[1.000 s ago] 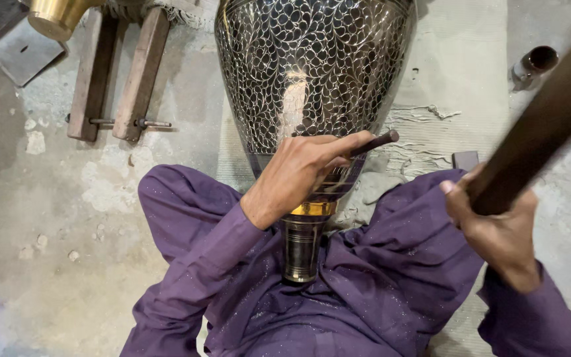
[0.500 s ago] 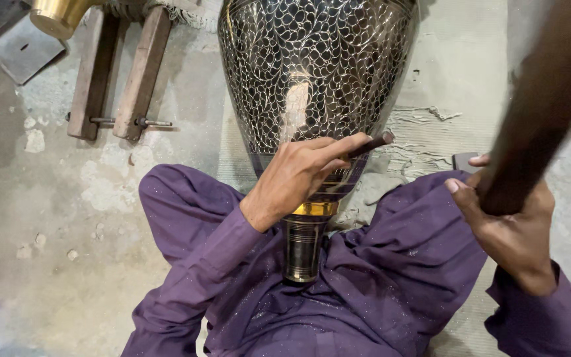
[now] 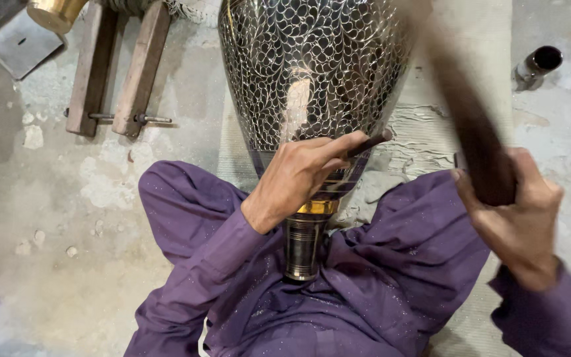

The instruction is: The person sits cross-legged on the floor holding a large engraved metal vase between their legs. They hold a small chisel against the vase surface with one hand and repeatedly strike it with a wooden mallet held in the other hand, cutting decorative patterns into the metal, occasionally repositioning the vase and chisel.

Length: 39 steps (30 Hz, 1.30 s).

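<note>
Presumably a mistimed blow could dent the vase across the lap: left hand pinches a chisel against it, right hand grips a blurred mallet.

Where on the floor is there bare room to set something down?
Bare concrete floor lies left of the purple-clad knee, below the wooden clamp. It is crowded at the centre: vase, left hand with chisel, right hand gripping the dark handle.

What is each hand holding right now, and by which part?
The left hand pinches a thin dark rod near its lower end, tip against the patterned metal vase. The right hand grips a dark wooden stick at its lower end.
</note>
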Tool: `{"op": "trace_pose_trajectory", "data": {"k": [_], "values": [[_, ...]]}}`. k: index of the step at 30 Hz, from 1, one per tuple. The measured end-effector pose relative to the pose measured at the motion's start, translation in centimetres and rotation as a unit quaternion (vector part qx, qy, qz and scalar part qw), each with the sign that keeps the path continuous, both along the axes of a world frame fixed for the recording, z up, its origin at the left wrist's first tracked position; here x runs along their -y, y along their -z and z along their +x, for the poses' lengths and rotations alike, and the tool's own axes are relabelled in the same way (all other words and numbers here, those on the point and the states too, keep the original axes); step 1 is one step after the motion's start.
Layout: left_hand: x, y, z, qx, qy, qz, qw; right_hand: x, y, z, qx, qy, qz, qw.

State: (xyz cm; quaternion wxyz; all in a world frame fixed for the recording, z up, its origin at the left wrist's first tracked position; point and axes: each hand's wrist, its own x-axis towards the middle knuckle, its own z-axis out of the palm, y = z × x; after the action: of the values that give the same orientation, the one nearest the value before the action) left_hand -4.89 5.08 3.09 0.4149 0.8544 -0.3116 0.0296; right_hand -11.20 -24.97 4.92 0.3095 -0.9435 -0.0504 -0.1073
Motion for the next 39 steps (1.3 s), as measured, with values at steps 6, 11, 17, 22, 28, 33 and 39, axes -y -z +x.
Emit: {"op": "trace_pose_trajectory", "data": {"k": [6,11,17,22,28,33,39], "values": [[-0.1,0.0,0.2,0.000,0.012,-0.009,1.000,1.2,1.8,-0.8,-0.020,-0.028,-0.080,0.996],[-0.5,0.0,0.2,-0.005,0.026,-0.010,1.000,1.6,3.0,-1.1,-0.072,-0.007,0.010,0.997],[-0.5,-0.2,1.0,-0.032,0.026,-0.032,0.999,1.3,1.8,-1.2,0.012,-0.017,-0.083,0.996],[-0.2,-0.4,1.5,-0.028,0.040,-0.006,0.999,0.6,1.9,-1.1,0.067,-0.034,0.079,0.994],[-0.5,-0.3,1.5,-0.018,0.055,-0.001,0.998,1.5,0.7,0.2,0.004,-0.065,-0.294,0.954],[-0.6,0.0,0.9,-0.013,0.028,-0.012,0.999,-0.3,-0.3,1.1,0.023,-0.081,-0.060,0.995],[-0.5,0.4,0.5,-0.006,0.011,-0.032,0.999,-1.2,-1.3,0.9,0.072,-0.075,0.032,0.994]]}}
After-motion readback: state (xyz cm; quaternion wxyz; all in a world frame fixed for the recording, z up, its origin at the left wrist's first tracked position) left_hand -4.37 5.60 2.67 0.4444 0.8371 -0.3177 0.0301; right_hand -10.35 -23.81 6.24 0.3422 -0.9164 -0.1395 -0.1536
